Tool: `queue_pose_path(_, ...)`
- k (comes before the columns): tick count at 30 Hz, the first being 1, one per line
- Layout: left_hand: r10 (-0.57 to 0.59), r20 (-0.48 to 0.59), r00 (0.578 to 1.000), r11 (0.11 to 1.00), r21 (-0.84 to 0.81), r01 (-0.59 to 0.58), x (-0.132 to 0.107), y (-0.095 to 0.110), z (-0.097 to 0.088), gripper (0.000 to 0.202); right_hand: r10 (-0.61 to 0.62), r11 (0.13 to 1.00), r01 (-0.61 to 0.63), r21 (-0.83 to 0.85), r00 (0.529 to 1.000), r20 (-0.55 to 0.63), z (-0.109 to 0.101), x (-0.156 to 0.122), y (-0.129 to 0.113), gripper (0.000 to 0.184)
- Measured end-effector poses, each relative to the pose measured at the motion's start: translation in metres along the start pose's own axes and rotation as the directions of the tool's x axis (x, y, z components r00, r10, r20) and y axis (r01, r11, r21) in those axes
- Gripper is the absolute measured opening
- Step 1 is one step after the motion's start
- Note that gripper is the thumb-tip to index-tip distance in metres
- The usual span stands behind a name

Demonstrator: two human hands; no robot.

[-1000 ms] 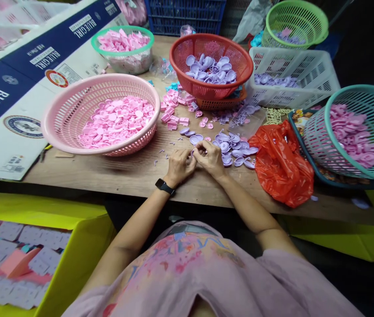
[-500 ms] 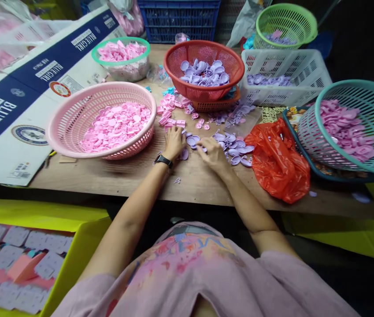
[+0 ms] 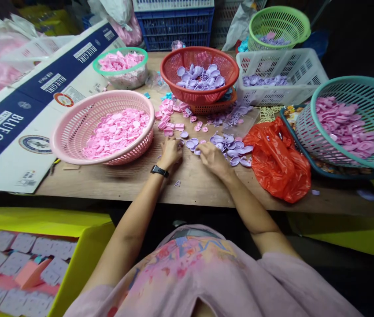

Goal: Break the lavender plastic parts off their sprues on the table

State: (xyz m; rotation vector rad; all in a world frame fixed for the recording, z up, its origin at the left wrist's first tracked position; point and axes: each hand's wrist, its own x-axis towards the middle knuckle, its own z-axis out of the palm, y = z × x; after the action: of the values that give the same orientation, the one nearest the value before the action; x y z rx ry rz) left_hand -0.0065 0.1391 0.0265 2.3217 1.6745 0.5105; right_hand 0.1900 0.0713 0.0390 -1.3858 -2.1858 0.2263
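My left hand, with a dark band on its wrist, is low over the table, fingers curled in. Whatever its fingertips hold is hidden. Just beyond them is a single purple oval piece. My right hand is closed, thumb and forefinger pinching at a small purple plastic piece, mostly covered by the fingers. Between the hands are a few shallow oval purple pieces. A loose pile of similar spoon-like purple pieces spreads right of my right hand.
A pink basket of pink parts stands left. Behind are a red colander with purple pieces and a white crate. On the right are a crumpled red bag and a tilted teal basket. Pink blocks lie beyond my left hand.
The view has shifted slightly. My left hand has drawn a little nearer; the purple piece beside it no longer shows there, and one now lies beyond its fingertips. My right hand stays by the pile.
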Motion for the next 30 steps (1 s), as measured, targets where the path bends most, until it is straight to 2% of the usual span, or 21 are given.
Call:
queue_pose_path(3,-0.021,0.008,1.000,0.999,-0.049,0.022,-0.007,0.000,-0.006,0.019,0.126,0.992,-0.129,-0.003,0.973,-0.193,-0.017,0.002,0.018,0.032)
queue_pose_path(6,-0.056,-0.028,0.998,0.994,-0.097,0.053,-0.008,-0.001,-0.012,0.015,0.267,0.955,-0.294,-0.036,0.909,-0.320,-0.029,-0.001,0.035,0.031)
queue_pose_path(9,-0.092,-0.103,0.990,0.994,-0.074,0.084,-0.006,-0.004,-0.012,0.027,0.368,0.895,-0.436,-0.097,0.843,-0.393,-0.035,-0.004,0.044,0.029)
queue_pose_path(11,-0.098,-0.106,0.990,0.994,-0.048,0.093,-0.003,-0.006,-0.009,0.042,0.371,0.879,-0.460,-0.124,0.824,-0.428,-0.035,-0.004,0.042,0.027)
queue_pose_path(13,-0.114,-0.067,0.991,0.993,-0.040,0.111,0.000,-0.008,-0.004,0.033,0.333,0.903,-0.415,-0.111,0.839,-0.431,-0.030,-0.001,0.034,0.025)
queue_pose_path(15,-0.106,-0.047,0.993,0.993,-0.049,0.104,0.001,-0.010,0.002,0.021,0.267,0.950,-0.307,-0.048,0.887,-0.377,-0.020,0.001,0.020,0.021)
queue_pose_path(16,-0.092,-0.056,0.994,0.994,-0.062,0.088,0.001,-0.011,0.004,0.020,0.210,0.976,-0.219,0.007,0.926,-0.313,-0.014,0.002,0.012,0.019)
queue_pose_path(18,-0.061,-0.103,0.993,0.994,-0.099,0.050,-0.001,-0.013,0.008,0.021,0.062,0.989,-0.045,0.143,0.991,-0.118,0.000,0.001,-0.007,0.015)
queue_pose_path(19,-0.052,-0.122,0.991,0.992,-0.118,0.037,-0.002,-0.013,0.010,0.021,-0.008,0.981,0.012,0.195,1.000,-0.019,0.007,-0.001,-0.016,0.013)
queue_pose_path(22,-0.050,-0.100,0.994,0.988,-0.148,0.035,-0.007,-0.014,0.012,0.020,-0.201,0.954,0.146,0.263,0.961,0.192,0.026,-0.009,-0.039,0.025)
queue_pose_path(23,-0.052,-0.079,0.995,0.988,-0.148,0.039,-0.008,-0.013,0.012,0.019,-0.244,0.947,0.180,0.265,0.941,0.236,0.031,-0.012,-0.043,0.029)
queue_pose_path(25,-0.049,-0.065,0.997,0.988,-0.152,0.039,-0.008,-0.013,0.011,0.014,-0.286,0.945,0.219,0.242,0.912,0.292,0.039,-0.016,-0.049,0.023)
queue_pose_path(28,-0.020,-0.165,0.986,0.974,-0.225,-0.018,-0.011,-0.013,0.007,0.008,-0.279,0.954,0.225,0.197,0.906,0.319,0.045,-0.018,-0.049,0.005)
queue_pose_path(30,-0.042,-0.269,0.962,0.939,-0.339,-0.054,-0.016,-0.014,0.002,0.010,-0.262,0.957,0.208,0.200,0.918,0.299,0.044,-0.016,-0.047,0.002)
